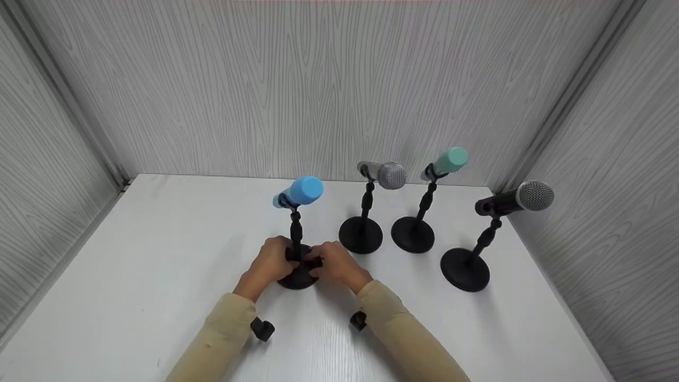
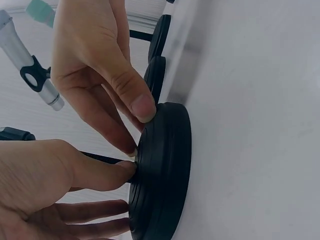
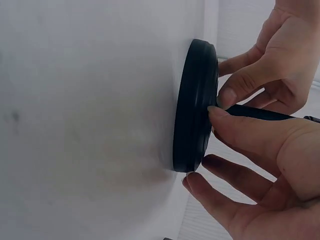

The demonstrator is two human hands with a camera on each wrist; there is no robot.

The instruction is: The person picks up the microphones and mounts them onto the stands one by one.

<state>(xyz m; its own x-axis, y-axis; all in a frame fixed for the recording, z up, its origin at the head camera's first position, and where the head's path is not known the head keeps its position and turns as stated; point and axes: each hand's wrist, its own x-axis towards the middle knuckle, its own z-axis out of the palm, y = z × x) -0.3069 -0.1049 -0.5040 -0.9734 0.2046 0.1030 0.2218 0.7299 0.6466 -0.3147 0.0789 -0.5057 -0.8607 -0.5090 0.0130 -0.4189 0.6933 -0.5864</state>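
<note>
A blue microphone (image 1: 306, 190) sits tilted in the clip of a black desk stand (image 1: 296, 229) in the head view. Both hands are low on this stand, one on each side. My left hand (image 1: 270, 261) has its thumb at the foot of the pole, and its other fingers reach down onto the round base (image 2: 167, 170), as the left wrist view shows. From the right, my right hand (image 1: 338, 263) grips the base, thumb on top near the pole and fingertips at the rim in the right wrist view. The base's underside is hidden.
To the right stand more black desk stands, holding a silver microphone (image 1: 391, 175), a teal-headed one (image 1: 452, 159) and a black one with a silver grille (image 1: 534, 196). The white table (image 1: 159, 254) is bounded by grey wood-grain panels (image 1: 238, 95) behind and beside it.
</note>
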